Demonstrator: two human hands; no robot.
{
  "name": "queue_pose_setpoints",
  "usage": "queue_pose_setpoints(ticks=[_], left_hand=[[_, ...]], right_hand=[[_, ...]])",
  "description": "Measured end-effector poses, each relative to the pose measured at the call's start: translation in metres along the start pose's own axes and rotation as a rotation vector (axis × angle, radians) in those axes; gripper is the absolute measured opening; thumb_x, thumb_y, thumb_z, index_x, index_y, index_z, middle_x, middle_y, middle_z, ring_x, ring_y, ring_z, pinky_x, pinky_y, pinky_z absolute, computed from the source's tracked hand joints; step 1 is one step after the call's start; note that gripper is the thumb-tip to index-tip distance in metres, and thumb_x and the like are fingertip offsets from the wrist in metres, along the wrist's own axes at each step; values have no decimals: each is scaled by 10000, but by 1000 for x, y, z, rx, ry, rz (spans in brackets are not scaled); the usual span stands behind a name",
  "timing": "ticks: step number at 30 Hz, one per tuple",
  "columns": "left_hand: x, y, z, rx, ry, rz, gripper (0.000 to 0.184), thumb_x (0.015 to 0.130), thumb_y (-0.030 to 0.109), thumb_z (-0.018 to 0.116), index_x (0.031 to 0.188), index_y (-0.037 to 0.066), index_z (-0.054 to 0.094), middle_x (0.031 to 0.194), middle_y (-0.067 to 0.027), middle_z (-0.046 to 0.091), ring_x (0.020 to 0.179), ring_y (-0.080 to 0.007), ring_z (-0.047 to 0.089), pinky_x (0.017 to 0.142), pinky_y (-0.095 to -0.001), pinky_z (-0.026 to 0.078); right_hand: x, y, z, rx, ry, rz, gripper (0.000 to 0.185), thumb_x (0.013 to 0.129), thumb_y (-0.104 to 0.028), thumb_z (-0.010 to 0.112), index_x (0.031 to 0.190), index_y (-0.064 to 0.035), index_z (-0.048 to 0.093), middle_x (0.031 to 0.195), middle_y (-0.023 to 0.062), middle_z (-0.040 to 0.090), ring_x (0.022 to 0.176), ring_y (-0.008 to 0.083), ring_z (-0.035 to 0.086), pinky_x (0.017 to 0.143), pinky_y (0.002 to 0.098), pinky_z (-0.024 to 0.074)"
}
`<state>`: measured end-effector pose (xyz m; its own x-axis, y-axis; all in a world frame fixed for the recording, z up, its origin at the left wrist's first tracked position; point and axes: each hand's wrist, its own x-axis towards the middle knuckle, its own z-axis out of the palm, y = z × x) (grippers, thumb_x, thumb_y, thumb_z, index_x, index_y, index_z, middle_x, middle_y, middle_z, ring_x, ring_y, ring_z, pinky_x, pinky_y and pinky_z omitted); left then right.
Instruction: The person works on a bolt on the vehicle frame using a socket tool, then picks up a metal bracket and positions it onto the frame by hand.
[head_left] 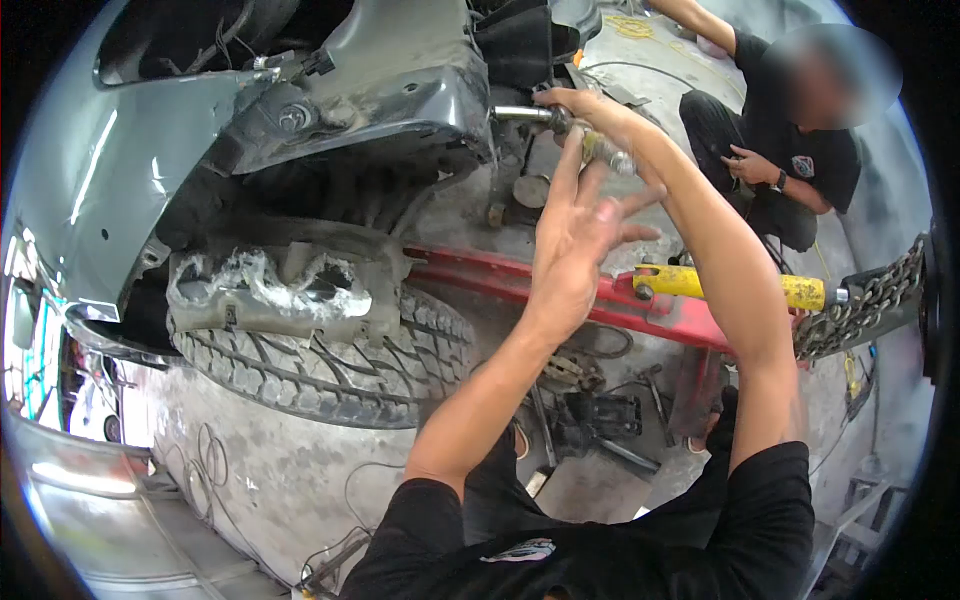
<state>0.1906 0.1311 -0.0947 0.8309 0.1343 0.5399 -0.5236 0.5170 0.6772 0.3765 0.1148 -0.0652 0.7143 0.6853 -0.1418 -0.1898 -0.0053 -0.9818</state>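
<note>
Upper centre: right hand [592, 108] at chrome bar [520, 113], finger closure unclear; left hand [578, 235] just below, fingers spread.

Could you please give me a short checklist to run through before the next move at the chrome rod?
1. Right hand at the outer end of the chrome rod: ok.
2. Right hand's grip firm: cannot tell; its fingers are partly hidden.
3. Left hand gripping: not ok; its fingers are spread and blurred.
4. Co-worker clear of the rod: ok; crouching apart from it.
5. Chain at the right secured: cannot tell; its fastening is not clear.
6. Floor free of clutter: not ok; a black metal part lies there.
</note>
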Motion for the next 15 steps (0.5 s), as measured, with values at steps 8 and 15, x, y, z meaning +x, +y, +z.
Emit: queue_pose_setpoints(ticks=[8, 15], left_hand=[[-19, 4, -13, 356, 379, -119, 334, 1019, 185, 606, 1290, 35, 482, 1053, -96, 681, 786, -229, 724, 589, -311, 582], [-27, -36, -67, 769, 423, -150, 318, 994, 128, 630, 1243, -19, 499, 1008, -142, 671, 763, -205, 694, 577, -320, 585]], right_hand=[[0, 22, -9, -350, 55, -433, 489, 996, -444, 576, 1040, 36, 659, 711, 63, 626, 598, 155, 569, 544, 333, 444], [10, 55, 6, -385, 332, -824, 417, 982, -353, 642, 1148, 29, 655, 779, 118, 630, 715, 138, 573, 653, 309, 462]])
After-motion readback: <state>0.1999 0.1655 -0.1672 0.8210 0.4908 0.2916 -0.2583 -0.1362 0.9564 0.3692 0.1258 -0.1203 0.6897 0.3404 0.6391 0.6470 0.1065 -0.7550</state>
